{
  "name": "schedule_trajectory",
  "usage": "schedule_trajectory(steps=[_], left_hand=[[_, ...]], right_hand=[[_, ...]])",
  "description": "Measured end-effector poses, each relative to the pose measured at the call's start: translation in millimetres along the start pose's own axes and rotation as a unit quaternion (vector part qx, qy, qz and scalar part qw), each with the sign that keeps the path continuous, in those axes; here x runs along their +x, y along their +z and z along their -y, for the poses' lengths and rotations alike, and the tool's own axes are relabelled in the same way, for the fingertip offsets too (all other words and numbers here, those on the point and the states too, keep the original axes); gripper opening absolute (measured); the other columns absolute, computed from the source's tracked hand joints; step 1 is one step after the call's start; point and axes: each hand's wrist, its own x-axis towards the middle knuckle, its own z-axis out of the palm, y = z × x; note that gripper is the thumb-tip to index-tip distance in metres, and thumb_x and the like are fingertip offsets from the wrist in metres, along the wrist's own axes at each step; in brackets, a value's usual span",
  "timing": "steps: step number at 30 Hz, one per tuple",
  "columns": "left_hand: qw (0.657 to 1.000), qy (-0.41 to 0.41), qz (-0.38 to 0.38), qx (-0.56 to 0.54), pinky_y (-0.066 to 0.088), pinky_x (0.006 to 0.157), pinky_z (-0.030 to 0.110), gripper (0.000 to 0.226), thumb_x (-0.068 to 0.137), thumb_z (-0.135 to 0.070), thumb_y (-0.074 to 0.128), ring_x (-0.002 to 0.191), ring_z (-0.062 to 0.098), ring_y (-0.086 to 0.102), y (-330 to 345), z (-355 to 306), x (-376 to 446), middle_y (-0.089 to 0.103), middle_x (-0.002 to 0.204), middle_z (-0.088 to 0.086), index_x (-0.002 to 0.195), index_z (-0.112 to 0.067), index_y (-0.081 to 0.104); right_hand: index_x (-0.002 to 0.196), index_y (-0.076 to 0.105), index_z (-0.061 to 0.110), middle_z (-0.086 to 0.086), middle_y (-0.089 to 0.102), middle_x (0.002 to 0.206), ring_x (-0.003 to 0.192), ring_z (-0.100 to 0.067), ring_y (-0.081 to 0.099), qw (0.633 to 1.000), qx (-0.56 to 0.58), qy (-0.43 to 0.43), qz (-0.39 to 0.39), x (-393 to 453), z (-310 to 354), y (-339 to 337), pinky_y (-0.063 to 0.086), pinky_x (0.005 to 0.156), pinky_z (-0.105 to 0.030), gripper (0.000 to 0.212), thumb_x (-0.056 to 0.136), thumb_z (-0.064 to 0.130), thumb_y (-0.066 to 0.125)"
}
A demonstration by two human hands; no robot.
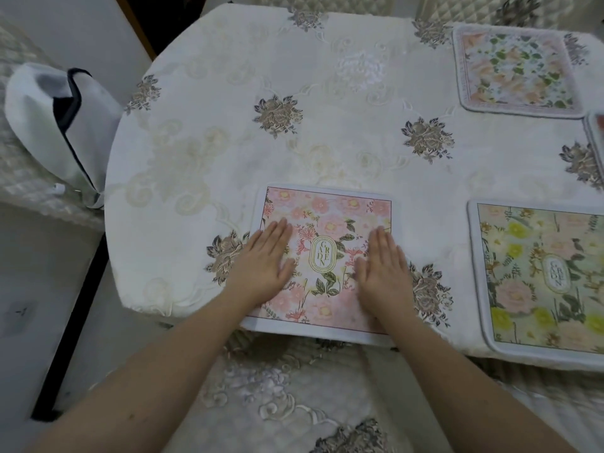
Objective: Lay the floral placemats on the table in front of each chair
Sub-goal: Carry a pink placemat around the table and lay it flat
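Note:
A pink floral placemat [330, 210] lies flat at the near edge of the table [228, 142], which wears a white embroidered cloth. My left hand [264, 263] presses flat on the mat's left side, fingers straight. My right hand [382, 266] presses flat on its right side the same way. A yellow-green floral placemat [536, 282] lies to the right along the near edge. A third floral placemat [516, 70] in peach and green lies at the far right. The corner of another mat [596, 132] shows at the right border.
A chair seat [281, 393] with an embroidered cover stands directly below the pink mat. A white cloth bag with dark trim [55, 116] sits on a quilted seat to the left. Quilted chair backs [327, 1] line the far side.

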Motion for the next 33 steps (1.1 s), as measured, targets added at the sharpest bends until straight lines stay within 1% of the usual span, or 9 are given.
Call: schedule_trajectory(steps=[6,9,11,16,19,22,25,29,33], left_hand=[[0.999,-0.034,-0.001,-0.005,-0.002,0.123,0.037,0.067,0.099,-0.054,0.000,0.150,0.010,-0.010,-18,34,-24,-0.005,0.166,-0.002,0.157,-0.020,-0.005],[0.994,-0.073,-0.045,-0.062,-0.005,0.122,0.036,0.063,0.101,-0.046,0.003,0.150,0.010,-0.007,-23,3,-30,0.000,0.165,-0.002,0.158,-0.018,0.003],[0.993,-0.057,-0.057,-0.081,-0.003,0.123,0.036,0.061,0.102,-0.041,0.006,0.151,0.012,-0.008,-20,-30,-31,-0.004,0.165,-0.001,0.158,-0.017,-0.001],[0.996,-0.062,-0.029,-0.064,-0.002,0.123,0.038,0.064,0.099,-0.040,0.005,0.152,0.015,-0.006,-5,-70,-37,-0.005,0.165,0.002,0.157,-0.014,-0.001],[0.999,-0.039,-0.010,-0.033,-0.003,0.123,0.040,0.061,0.100,-0.040,0.003,0.151,0.015,-0.010,5,-61,-47,-0.005,0.165,0.000,0.157,-0.019,-0.002],[1.000,0.022,-0.010,-0.007,0.003,0.123,0.042,0.059,0.103,-0.042,0.011,0.152,0.016,-0.002,6,-41,-57,0.003,0.165,0.000,0.158,-0.019,0.007],[0.998,0.055,0.001,0.019,0.006,0.123,0.041,0.060,0.104,-0.046,0.013,0.152,0.015,-0.001,6,-18,-65,0.004,0.166,-0.001,0.158,-0.022,0.006],[0.998,0.055,0.030,0.030,0.007,0.123,0.040,0.063,0.102,-0.051,0.013,0.152,0.014,0.001,3,7,-75,0.005,0.166,-0.001,0.158,-0.022,0.004],[0.997,0.040,0.048,0.050,0.002,0.123,0.036,0.068,0.101,-0.056,0.013,0.152,0.015,0.003,-4,27,-85,0.004,0.165,0.000,0.158,-0.020,0.004]], right_hand=[[0.158,0.004,0.011,-0.006,0.002,0.167,0.153,-0.014,-0.001,0.998,0.000,0.064,-0.022,-9,-28,-14,0.001,0.125,-0.037,0.060,0.105,0.036,0.016],[0.158,0.009,0.013,-0.008,0.007,0.166,0.153,-0.020,0.003,0.998,0.039,0.023,-0.050,-20,10,-14,0.003,0.125,-0.039,0.056,0.106,0.031,0.021],[0.158,0.009,0.015,-0.007,0.006,0.166,0.154,-0.020,0.001,0.997,0.061,-0.008,-0.037,-29,45,-5,0.002,0.124,-0.039,0.055,0.106,0.031,0.020],[0.157,-0.002,0.011,-0.005,-0.006,0.167,0.153,-0.017,-0.009,0.999,0.020,-0.031,0.023,-51,92,23,-0.010,0.123,-0.035,0.057,0.107,0.034,0.013],[0.157,-0.004,0.013,-0.001,-0.008,0.166,0.152,-0.015,-0.012,0.997,-0.019,-0.070,0.026,-58,82,27,-0.012,0.121,-0.034,0.059,0.106,0.038,0.010],[0.158,0.001,0.016,0.001,-0.003,0.166,0.152,-0.014,-0.008,0.995,-0.020,-0.098,0.029,-63,59,21,-0.008,0.123,-0.034,0.060,0.105,0.042,0.015],[0.158,0.008,0.015,0.000,0.005,0.166,0.153,-0.014,-0.001,0.996,-0.018,-0.091,0.020,-71,34,17,-0.002,0.124,-0.036,0.062,0.105,0.041,0.025],[0.158,0.004,0.017,0.000,0.002,0.166,0.153,-0.014,-0.003,0.996,-0.025,-0.085,0.025,-80,9,13,0.000,0.124,-0.035,0.062,0.105,0.041,0.024],[0.158,-0.002,0.019,0.003,-0.005,0.166,0.152,-0.010,-0.010,0.997,-0.035,-0.064,0.028,-85,-12,4,-0.007,0.123,-0.031,0.059,0.106,0.042,0.016]])
